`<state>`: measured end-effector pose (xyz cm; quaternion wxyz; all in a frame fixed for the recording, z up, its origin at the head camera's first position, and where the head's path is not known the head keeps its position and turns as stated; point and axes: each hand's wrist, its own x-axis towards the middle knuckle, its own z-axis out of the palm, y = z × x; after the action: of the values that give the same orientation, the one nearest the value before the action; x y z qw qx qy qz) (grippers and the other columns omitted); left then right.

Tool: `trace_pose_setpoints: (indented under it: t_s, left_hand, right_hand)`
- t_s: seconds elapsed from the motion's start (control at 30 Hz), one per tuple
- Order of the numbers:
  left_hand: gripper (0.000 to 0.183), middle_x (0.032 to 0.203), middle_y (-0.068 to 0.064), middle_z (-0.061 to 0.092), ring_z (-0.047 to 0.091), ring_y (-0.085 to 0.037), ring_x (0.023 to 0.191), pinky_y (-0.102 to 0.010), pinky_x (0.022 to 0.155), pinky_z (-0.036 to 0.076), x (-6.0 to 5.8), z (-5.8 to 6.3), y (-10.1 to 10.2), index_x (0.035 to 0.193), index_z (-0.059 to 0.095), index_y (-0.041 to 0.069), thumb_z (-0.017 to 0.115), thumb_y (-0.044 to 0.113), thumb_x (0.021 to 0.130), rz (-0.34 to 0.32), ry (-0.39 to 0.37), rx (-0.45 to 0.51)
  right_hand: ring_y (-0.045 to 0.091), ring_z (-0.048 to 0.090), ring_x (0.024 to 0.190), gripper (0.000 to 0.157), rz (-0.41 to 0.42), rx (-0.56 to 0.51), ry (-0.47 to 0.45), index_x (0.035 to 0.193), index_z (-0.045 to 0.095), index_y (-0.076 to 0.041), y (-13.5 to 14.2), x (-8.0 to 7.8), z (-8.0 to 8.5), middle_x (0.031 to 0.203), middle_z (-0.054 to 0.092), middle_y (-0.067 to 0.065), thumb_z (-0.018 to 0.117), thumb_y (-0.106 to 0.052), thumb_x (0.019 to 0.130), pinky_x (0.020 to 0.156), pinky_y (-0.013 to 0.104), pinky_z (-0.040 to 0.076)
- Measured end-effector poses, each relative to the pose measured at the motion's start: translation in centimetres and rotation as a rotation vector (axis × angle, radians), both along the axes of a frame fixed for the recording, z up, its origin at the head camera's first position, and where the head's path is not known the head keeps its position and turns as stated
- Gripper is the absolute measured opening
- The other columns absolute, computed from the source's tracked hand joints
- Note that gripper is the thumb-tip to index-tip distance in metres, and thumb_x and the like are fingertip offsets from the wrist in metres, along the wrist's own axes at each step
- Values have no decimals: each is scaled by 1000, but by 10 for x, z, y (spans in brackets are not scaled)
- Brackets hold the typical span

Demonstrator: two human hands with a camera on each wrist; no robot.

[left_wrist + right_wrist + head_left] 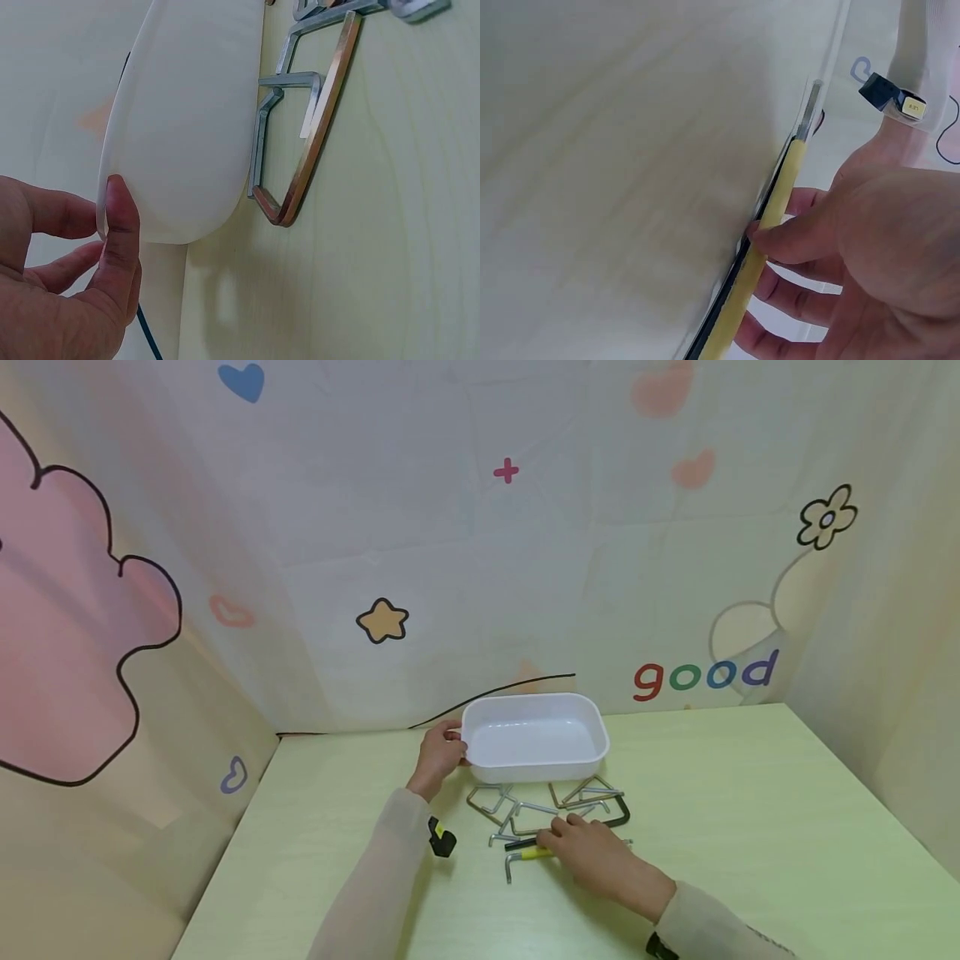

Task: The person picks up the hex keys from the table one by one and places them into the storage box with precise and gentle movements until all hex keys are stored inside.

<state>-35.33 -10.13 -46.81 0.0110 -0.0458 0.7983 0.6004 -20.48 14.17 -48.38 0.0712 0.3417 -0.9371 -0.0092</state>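
Note:
A white plastic basin (536,772) stands at the back of the table. My left hand (441,758) pinches its left rim, thumb on one side and fingers on the other, as the left wrist view shows. In front of the basin lies a loose pile of L-shaped hex keys (536,808), silver and bronze-coloured. My right hand (592,858) is over the near side of the pile and grips a hex key with a yellow sleeve (781,184). A black hex key (521,843) lies alongside the yellow one, close to my thumb tip. The palm hides part of both keys in the head view.
The pale green table (322,877) meets a printed cloth wall (480,568) right behind the basin. More cloth hangs at the left and right sides. A dark-ended bronze or black key (622,814) sticks out at the pile's right.

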Motion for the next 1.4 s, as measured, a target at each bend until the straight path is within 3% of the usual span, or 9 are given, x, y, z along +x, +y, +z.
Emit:
trace_pose_setpoints:
  t_s: [0.3,0.43,0.7,1.17,1.4]
  left_hand:
    - [48,101,-12,54,56,-15,69,-27,64,61,0,0,0,132,56,2,55,-5,85,2,-8,6]
    - [48,101,-12,54,56,-15,70,-23,60,59,0,0,0,132,56,2,54,-5,84,2,-8,12]
    - [49,102,-13,55,56,-15,70,-21,58,58,0,-1,1,132,56,2,55,-7,84,13,-6,22]
    - [50,100,-12,54,57,-15,68,-20,56,57,1,-1,-1,133,56,2,54,-5,84,24,-9,27]
    - [49,100,-13,55,57,-16,69,-20,56,58,2,-3,0,133,55,2,55,-3,84,24,-13,35]
  right_hand:
    - [18,53,91,40,22,-11,101,111,61,-25,5,4,5,97,57,-4,69,1,81,60,26,35]
    - [18,53,94,42,36,-28,144,108,59,-26,6,4,8,97,56,-5,70,4,80,63,29,39]
    - [19,52,97,43,21,-43,133,110,58,-26,7,0,15,104,57,-4,67,6,83,71,36,46]
    - [17,44,84,48,25,-70,253,109,57,-24,9,-14,36,95,54,-4,70,10,78,64,25,34]
    - [17,47,83,37,-6,-89,275,109,58,-24,10,-24,47,94,57,-4,74,-2,83,62,23,35]
